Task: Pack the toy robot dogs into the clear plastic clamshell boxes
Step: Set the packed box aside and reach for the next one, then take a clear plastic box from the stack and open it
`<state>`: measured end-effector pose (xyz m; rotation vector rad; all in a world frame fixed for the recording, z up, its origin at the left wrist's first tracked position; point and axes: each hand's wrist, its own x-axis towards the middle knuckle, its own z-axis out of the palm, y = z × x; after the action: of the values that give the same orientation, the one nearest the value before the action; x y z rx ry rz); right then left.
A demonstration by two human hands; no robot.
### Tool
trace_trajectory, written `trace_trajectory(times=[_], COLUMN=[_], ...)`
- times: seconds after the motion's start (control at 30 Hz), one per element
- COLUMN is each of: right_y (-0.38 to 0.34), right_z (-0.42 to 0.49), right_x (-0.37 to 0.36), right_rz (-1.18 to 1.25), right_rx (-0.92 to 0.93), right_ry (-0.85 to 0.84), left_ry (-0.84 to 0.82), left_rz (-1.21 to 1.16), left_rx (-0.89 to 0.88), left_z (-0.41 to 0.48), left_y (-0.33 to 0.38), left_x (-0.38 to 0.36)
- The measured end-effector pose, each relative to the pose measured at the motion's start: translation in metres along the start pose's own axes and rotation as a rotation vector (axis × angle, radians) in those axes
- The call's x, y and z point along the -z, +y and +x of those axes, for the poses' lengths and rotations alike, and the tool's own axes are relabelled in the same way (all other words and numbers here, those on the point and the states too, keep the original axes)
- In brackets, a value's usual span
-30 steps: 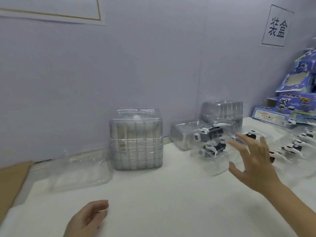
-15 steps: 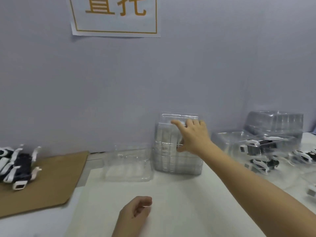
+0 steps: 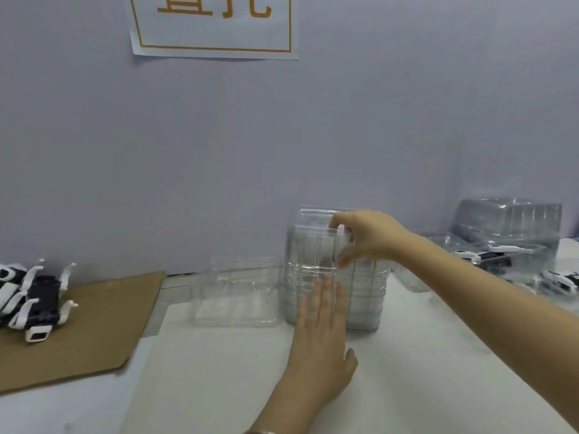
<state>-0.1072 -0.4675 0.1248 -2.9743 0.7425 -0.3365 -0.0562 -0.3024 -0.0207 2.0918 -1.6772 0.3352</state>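
Fingers of the right hand [image 3: 372,236] pinched the top clamshell box [image 3: 313,242] of the stack [image 3: 363,302] near the worktop's [image 3: 407,371] back edge. The left hand [image 3: 322,336], held flat, touched its front. Toy robot dogs [image 3: 37,302] lay on cardboard [image 3: 103,324] at the left edge. Orange writing on the wall sign [image 3: 213,32] was cropped and unreadable.

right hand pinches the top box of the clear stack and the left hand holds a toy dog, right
No: the head view shows the left hand holding nothing, fingers straight before the stack. The right hand does pinch the top box.
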Motion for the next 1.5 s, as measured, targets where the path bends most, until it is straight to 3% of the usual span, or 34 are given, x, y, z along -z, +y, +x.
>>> trace_trajectory(times=[0.1, 0.43, 0.77, 1.0, 1.1, 1.3, 1.5], right_y=[0.004, 0.018, 0.022, 0.017, 0.011, 0.003, 0.006], right_z=[0.006, 0.018, 0.037, 0.033, 0.03, 0.033, 0.035], right_x=[0.007, 0.011, 0.04, 0.037, 0.016, 0.001, 0.006], right_rz=[0.06, 0.133, 0.199, 0.142, -0.011, -0.353, -0.152], right_rx=[0.005, 0.039, 0.061, 0.042, 0.014, 0.033, 0.031], right_ry=[-0.05, -0.071, -0.014, -0.102, -0.172, -0.061, -0.064], left_ry=[0.013, -0.073, -0.037, -0.089, -0.088, -0.092, -0.036], left_rz=[0.135, 0.14, 0.112, 0.088, 0.094, 0.073, -0.001], left_rx=[0.045, 0.047, 0.089, 0.091, 0.103, 0.087, 0.061], left_z=[0.026, 0.044, 0.052, 0.047, 0.047, 0.048, 0.049], left_y=[0.008, -0.006, -0.01, -0.01, -0.008, -0.011, -0.016], left_x=[-0.004, -0.024, -0.033, -0.031, -0.028, -0.026, -0.033])
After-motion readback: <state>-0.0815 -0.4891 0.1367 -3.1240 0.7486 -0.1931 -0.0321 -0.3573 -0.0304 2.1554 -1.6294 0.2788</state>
